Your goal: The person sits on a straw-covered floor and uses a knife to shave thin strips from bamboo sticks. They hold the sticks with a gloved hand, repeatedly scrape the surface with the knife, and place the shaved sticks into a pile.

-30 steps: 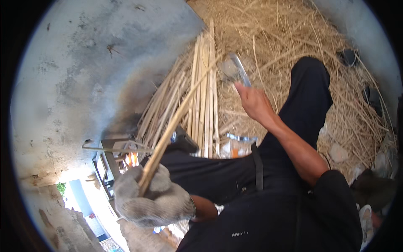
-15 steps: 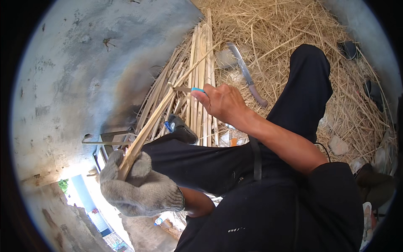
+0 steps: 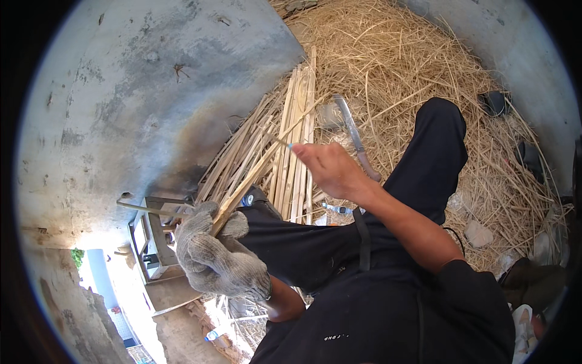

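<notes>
My left hand (image 3: 221, 258), in a grey knitted glove, is closed around the thick lower end of a long pale strip (image 3: 251, 176) of split wood or bamboo. The strip slants up and away to the right, thinning toward its far tip. Bare and closed, my right hand (image 3: 333, 170) grips a small knife (image 3: 291, 145) with a bit of blue handle showing at the thumb. Its narrow blade lies across the strip's upper part; whether the edge bites in cannot be told. Behind the strip lies a bundle of similar pale strips (image 3: 296, 151).
A machete (image 3: 350, 123) lies on straw-like shavings (image 3: 400, 67) beyond my right hand. A wristwatch (image 3: 337, 208) rests near my thigh. The grey wall (image 3: 139, 103) rises at the left, with a wooden frame (image 3: 159, 233) below it. Stone lumps (image 3: 479, 233) lie at the right.
The view has tilted, so the machete and strips sit lower in it. My gloved hand has moved up and right, and the gap between it and the knife has shortened.
</notes>
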`<state>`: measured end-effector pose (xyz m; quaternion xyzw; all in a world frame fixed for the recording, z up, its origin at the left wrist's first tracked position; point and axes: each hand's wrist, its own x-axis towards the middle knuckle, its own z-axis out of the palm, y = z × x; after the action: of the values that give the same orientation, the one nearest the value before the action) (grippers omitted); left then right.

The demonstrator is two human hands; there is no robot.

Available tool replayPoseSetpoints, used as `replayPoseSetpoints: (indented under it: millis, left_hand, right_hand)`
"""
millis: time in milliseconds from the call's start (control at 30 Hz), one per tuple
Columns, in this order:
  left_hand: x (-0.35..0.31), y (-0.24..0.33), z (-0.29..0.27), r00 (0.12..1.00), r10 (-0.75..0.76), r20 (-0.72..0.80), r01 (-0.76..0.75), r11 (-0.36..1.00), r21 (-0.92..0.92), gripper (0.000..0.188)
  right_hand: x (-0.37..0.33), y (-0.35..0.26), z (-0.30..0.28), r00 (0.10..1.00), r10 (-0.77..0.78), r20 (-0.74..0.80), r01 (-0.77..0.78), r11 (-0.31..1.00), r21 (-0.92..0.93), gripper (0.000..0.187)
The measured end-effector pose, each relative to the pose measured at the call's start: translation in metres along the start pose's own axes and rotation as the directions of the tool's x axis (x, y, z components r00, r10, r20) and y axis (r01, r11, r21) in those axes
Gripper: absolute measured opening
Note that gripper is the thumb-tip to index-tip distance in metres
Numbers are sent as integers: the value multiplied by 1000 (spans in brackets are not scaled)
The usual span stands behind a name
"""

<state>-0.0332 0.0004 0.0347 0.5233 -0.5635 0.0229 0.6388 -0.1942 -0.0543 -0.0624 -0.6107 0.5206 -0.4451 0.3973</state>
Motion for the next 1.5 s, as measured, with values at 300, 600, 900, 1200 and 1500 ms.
replayPoseSetpoints:
  millis: [300, 600, 900, 1200, 1500]
  left_hand:
    - [-8, 2, 18, 929, 342, 139, -295, 915, -276, 45]
    - [1, -24, -3, 988, 152, -20, -152, 988, 11, 46]
    - [-3, -27, -6, 961, 277, 22, -277, 960, 47, 37]
    - [10, -9, 4, 997, 72, 27, -73, 997, 33, 49]
    - [15, -19, 5, 925, 350, 149, -375, 906, 198, 51]
  right_hand:
    - [38, 130, 15, 975, 211, -69, -215, 821, -528, 63]
    - [6, 30, 20, 1000, 29, 7, -30, 986, 163, 58]
    - [28, 55, 31, 990, -99, -100, 76, 975, -210, 55]
    - [50, 180, 1, 924, 216, -316, -327, 875, -356, 64]
    - [15, -1, 15, 999, -48, -7, 49, 996, 70, 58]
